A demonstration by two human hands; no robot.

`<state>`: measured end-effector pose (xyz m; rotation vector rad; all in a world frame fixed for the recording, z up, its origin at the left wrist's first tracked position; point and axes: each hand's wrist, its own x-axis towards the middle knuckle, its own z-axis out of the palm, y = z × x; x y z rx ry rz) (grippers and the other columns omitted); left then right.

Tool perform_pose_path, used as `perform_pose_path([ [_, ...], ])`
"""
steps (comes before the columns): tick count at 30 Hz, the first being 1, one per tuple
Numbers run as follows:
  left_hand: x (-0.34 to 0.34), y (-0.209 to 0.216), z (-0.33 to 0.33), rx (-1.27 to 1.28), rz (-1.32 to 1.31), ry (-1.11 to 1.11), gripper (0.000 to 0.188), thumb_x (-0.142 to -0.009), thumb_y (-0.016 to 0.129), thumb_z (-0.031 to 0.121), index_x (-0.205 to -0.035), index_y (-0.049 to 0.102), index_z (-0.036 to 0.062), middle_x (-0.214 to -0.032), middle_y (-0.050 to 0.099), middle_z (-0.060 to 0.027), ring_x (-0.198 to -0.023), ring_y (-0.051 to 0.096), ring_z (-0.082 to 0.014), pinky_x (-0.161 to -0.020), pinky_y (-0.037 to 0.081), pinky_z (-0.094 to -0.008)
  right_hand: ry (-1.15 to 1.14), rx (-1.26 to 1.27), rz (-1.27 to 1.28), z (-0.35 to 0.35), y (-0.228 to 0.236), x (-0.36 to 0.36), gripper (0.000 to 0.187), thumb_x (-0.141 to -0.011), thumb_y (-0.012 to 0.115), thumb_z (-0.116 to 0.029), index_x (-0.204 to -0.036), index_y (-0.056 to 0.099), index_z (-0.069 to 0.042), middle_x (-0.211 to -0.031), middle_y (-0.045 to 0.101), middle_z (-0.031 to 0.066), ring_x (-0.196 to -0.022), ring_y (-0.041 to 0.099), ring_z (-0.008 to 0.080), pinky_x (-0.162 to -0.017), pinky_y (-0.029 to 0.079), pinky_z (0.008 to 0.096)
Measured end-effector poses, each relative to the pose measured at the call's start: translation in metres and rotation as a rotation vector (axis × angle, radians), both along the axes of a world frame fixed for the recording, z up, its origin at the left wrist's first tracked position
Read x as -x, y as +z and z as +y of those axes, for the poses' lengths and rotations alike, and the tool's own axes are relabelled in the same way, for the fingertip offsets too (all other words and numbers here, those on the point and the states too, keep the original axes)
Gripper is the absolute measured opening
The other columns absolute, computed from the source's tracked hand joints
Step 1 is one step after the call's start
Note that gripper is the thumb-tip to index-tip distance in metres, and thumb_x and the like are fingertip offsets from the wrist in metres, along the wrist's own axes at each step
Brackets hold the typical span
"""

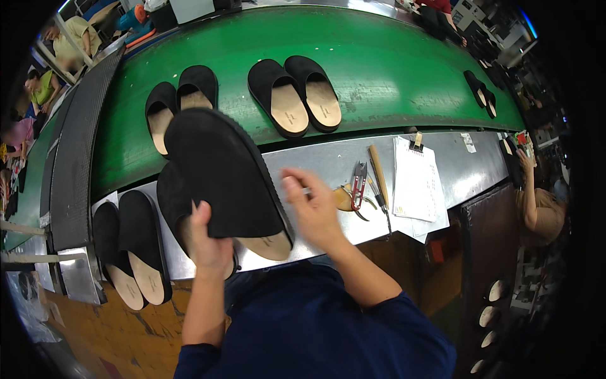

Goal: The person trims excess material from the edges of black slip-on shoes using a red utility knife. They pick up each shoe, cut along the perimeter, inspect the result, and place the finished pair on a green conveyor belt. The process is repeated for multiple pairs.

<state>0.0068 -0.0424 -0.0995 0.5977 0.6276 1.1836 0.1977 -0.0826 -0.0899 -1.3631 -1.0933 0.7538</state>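
Note:
My left hand (213, 249) grips a black slip-on clog (218, 170) by the edge of its opening, thumb on the near side. The clog is lifted in front of me, toe pointing away, with its beige insole (268, 245) showing at the heel end. To the right of the clog's ridged sole edge, my right hand (314, 211) is held apart from it with curled fingers. A small shiny spot shows among those fingers; what it is I cannot make out. Behind the lifted clog, another black clog (169, 189) lies partly hidden on the metal table (303, 158).
A pair of clogs (136, 243) stands at the table's left. More pairs rest on the green conveyor belt (379, 69). Right of my hands lie red-handled snips (358, 186), a wooden-handled tool (377, 167) and a clipboard with papers (416, 183). Other people work around.

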Motion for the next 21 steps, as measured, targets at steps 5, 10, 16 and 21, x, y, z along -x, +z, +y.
perform_pose_path([
  [5,0.013,0.044,0.028,0.107,-0.065,-0.067,0.053,-0.097,0.056,0.04,-0.134,0.053,0.0014,-0.133,0.061,-0.0109,-0.119,0.06,-0.0228,-0.107,0.043,-0.0374,-0.472,0.226,-0.844,-0.02,-0.033,-0.087,0.037,-0.093,0.065,-0.026,-0.122,0.063,-0.004,-0.104,0.062,0.0154,-0.089,0.065,0.0308,-0.074,0.052,0.0413],
  [10,-0.019,0.002,0.036,0.101,0.449,-0.039,0.071,-0.089,0.075,0.033,-0.143,0.043,0.0013,-0.136,0.053,-0.0102,-0.124,0.053,-0.0228,-0.104,0.043,-0.0356,-0.476,0.397,-1.008,-0.031,-0.052,-0.115,0.041,-0.093,0.06,-0.017,-0.133,0.056,-0.006,-0.107,0.06,0.0182,-0.085,0.064,0.0345,-0.074,0.053,0.043],
  [16,-0.037,-0.037,0.0,-0.587,1.337,0.108,0.083,-0.091,0.068,0.02,-0.154,0.019,-0.0041,-0.152,0.032,-0.0298,-0.142,0.033,-0.0402,-0.115,0.029,-0.0411,-0.268,0.126,-0.073,-0.031,-0.042,-0.105,0.037,-0.098,0.05,-0.007,-0.134,0.056,-0.004,-0.105,0.06,0.0089,-0.089,0.067,0.0213,-0.07,0.056,0.0325],
  [21,-0.046,-0.04,-0.005,-0.623,1.457,0.108,0.075,-0.096,0.059,0.011,-0.154,0.015,-0.0047,-0.151,0.03,-0.0329,-0.138,0.036,-0.0465,-0.113,0.034,-0.0454,0.171,0.07,0.938,-0.041,-0.061,-0.091,0.052,-0.089,0.044,0.008,-0.14,0.049,0.0,-0.121,0.06,0.0087,-0.1,0.065,0.0161,-0.068,0.056,0.0236],
])
